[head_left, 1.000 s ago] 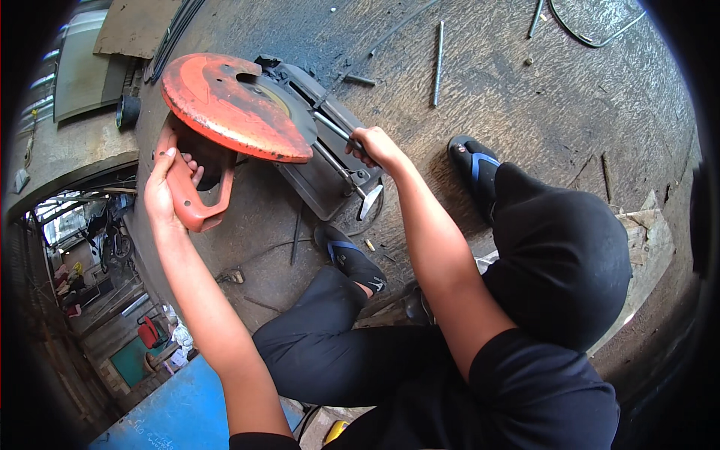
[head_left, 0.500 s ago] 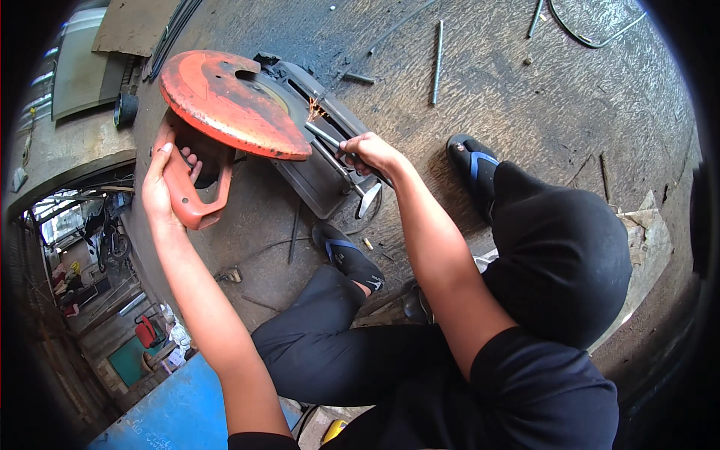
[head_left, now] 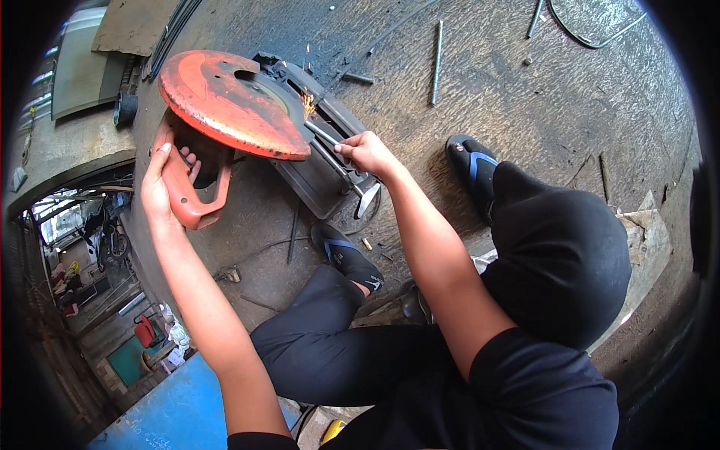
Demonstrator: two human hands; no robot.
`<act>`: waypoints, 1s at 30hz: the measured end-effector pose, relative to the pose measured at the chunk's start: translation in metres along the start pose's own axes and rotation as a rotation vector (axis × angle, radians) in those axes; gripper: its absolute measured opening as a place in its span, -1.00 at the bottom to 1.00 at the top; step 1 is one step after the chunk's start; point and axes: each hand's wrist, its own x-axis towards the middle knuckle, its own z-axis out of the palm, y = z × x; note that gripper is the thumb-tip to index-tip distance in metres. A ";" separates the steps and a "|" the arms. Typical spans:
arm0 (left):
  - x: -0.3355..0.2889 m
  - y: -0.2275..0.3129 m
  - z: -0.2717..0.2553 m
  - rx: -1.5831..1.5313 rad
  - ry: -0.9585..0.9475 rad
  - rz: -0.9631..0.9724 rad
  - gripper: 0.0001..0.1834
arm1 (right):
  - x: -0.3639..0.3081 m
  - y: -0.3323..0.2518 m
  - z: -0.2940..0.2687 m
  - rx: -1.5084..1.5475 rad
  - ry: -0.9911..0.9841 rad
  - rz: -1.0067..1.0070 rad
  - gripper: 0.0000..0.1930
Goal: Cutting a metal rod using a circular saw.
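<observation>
A chop saw with a worn red blade guard [head_left: 225,105] stands on the ground ahead of me. My left hand [head_left: 157,187] is wrapped round its red loop handle [head_left: 214,210]. In my right hand [head_left: 367,154] is a thin metal rod [head_left: 321,133], pinched near the saw's clamp. The rod's far end meets the cutting disc beside the guard, where orange sparks [head_left: 308,105] fly up. Most of the disc is hidden under the guard. Below the right hand, the clamp's silver crank handle [head_left: 366,201] sticks out over the dark saw base [head_left: 315,191].
A loose metal rod [head_left: 437,64] and a short cut piece [head_left: 358,78] lie on the rough ground beyond the saw. My sandalled feet [head_left: 472,161] flank the near side. A cable [head_left: 262,251] runs across the ground. A blue panel [head_left: 172,409] is at lower left.
The sparks spread wider and higher at the disc. My right hand has shifted slightly left, its fingers more closed round the rod. The left hand and saw are almost unmoved.
</observation>
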 end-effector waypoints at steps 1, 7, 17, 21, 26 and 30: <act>0.000 0.000 0.000 0.000 0.001 0.000 -0.35 | -0.001 -0.001 0.001 -0.051 0.033 -0.026 -0.74; -0.001 0.001 0.001 0.005 0.020 0.002 -0.38 | -0.006 -0.009 0.002 -0.306 0.149 -0.179 -0.72; 0.005 -0.001 -0.008 0.007 0.017 -0.022 -0.53 | 0.007 -0.006 -0.011 0.089 0.135 0.053 -0.58; -0.003 0.001 0.000 0.020 0.032 -0.015 -0.51 | 0.001 -0.015 -0.009 0.223 -0.038 0.130 -0.67; 0.000 0.002 0.000 0.005 0.003 -0.008 -0.44 | -0.004 -0.020 -0.003 0.177 -0.098 0.161 -0.74; -0.001 0.001 0.001 0.016 0.006 -0.010 -0.41 | -0.005 -0.015 -0.001 0.194 -0.099 0.138 -0.78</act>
